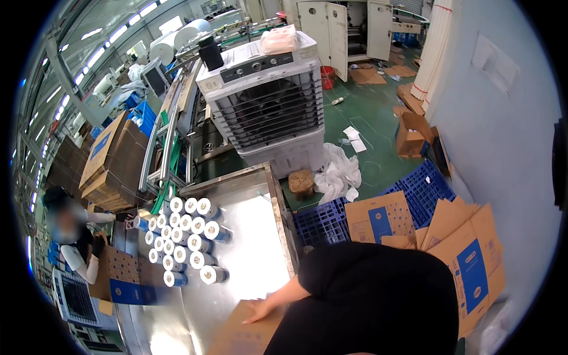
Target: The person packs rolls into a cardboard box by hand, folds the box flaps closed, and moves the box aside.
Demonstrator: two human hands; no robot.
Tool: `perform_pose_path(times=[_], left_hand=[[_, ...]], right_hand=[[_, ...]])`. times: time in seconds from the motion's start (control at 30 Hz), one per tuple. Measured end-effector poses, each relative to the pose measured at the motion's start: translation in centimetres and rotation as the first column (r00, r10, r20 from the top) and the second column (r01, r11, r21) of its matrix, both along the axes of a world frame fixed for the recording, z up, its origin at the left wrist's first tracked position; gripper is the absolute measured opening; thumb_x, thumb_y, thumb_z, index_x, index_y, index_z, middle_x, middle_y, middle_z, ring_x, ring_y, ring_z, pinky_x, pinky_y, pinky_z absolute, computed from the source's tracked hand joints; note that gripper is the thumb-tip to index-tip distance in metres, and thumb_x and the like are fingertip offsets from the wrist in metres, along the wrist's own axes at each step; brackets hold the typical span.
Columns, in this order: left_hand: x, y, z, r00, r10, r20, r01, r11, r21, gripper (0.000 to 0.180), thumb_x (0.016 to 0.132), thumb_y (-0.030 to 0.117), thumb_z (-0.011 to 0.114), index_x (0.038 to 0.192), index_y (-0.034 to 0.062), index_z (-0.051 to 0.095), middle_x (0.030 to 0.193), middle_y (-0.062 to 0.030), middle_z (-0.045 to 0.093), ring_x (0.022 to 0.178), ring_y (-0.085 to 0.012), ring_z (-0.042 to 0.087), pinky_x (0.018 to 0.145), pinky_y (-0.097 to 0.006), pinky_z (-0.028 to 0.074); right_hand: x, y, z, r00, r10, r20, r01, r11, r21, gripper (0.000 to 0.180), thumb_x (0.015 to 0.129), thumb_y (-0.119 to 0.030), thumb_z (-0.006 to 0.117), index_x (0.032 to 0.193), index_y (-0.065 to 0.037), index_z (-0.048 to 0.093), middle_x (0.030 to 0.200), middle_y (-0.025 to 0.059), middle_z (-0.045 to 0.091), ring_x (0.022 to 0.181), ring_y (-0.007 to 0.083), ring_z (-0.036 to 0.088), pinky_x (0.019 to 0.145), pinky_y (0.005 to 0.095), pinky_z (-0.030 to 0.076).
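Brown cardboard (232, 336) sits at the near side of the metal desk (254, 231); the left hand (258, 309) lies on it, fingers apart, seemingly steadying it; the right hand is out of sight.

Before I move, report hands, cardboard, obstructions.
One hand resting on brown cardboard; other out of view. Cardboard runs off lower frame edge. Beyond, blue-and-white cylinders on metal table.

Brown cardboard carton (238, 336) | faint print | partly out of view | at steel table (251, 236)
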State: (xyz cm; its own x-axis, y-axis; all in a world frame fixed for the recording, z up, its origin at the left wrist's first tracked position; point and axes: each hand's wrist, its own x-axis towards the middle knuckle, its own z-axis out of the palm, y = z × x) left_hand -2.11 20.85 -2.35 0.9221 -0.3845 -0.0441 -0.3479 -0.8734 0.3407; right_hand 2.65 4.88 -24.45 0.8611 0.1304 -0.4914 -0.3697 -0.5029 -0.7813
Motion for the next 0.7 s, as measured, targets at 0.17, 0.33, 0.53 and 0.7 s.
perform_pose_path(times=[0.17, 0.33, 0.53, 0.7], left_hand=[[0.4, 0.5, -2.4, 0.998, -0.012, -0.060, 0.008, 0.998, -0.064, 0.052, 0.091, 0.041, 0.047, 0.132, 0.0092, 0.042, 0.129, -0.0106, 0.047, 0.120, -0.0234, 0.041, 0.096, -0.042, 0.035], [0.7, -0.7, -6.6, 0.981, -0.023, -0.195, -0.001, 0.993, -0.121, 0.054, 0.091, 0.044, 0.045, 0.134, 0.0114, 0.040, 0.132, -0.0096, 0.043, 0.124, -0.0245, 0.038, 0.097, -0.045, 0.033], [-0.8, 4.1, -16.5, 0.762, 0.207, -0.614, -0.323, 0.943, -0.083, 0.057, 0.091, 0.048, 0.043, 0.136, 0.0140, 0.038, 0.137, -0.0085, 0.040, 0.128, -0.0258, 0.033, 0.098, -0.047, 0.031], [-1.6, 5.5, -14.7, 0.544, 0.263, -0.797, -0.776, 0.518, -0.359, 0.059, 0.090, 0.051, 0.042, 0.138, 0.0161, 0.036, 0.141, -0.0075, 0.036, 0.132, -0.0269, 0.030, 0.099, -0.050, 0.029]], right_hand=[[2.9, -6.7, 9.3, 0.853, 0.436, -0.286, -0.037, 0.597, 0.802, 0.055, 0.072, -0.030, 0.077, 0.113, 0.000, 0.057, 0.102, 0.0136, 0.064, 0.086, 0.0238, 0.065, 0.074, 0.0394, 0.054], [5.8, -7.4, 22.4, 0.955, 0.278, 0.102, -0.240, 0.529, 0.814, 0.034, 0.073, -0.001, 0.064, 0.106, 0.000, 0.051, 0.095, 0.0118, 0.061, 0.085, 0.0232, 0.061, 0.070, 0.0379, 0.052], [7.1, -3.3, 26.5, 0.867, 0.363, 0.341, -0.484, 0.776, 0.404, 0.054, 0.071, -0.005, 0.055, 0.120, 0.009, 0.039, 0.109, 0.0225, 0.051, 0.101, 0.0283, 0.053, 0.065, 0.0395, 0.051], [1.6, 0.6, 25.3, 0.844, 0.518, 0.137, -0.534, 0.834, 0.138, 0.062, 0.076, -0.007, 0.053, 0.129, 0.009, 0.024, 0.096, 0.0282, 0.057, 0.075, 0.0367, 0.064, 0.051, 0.0406, 0.054]])
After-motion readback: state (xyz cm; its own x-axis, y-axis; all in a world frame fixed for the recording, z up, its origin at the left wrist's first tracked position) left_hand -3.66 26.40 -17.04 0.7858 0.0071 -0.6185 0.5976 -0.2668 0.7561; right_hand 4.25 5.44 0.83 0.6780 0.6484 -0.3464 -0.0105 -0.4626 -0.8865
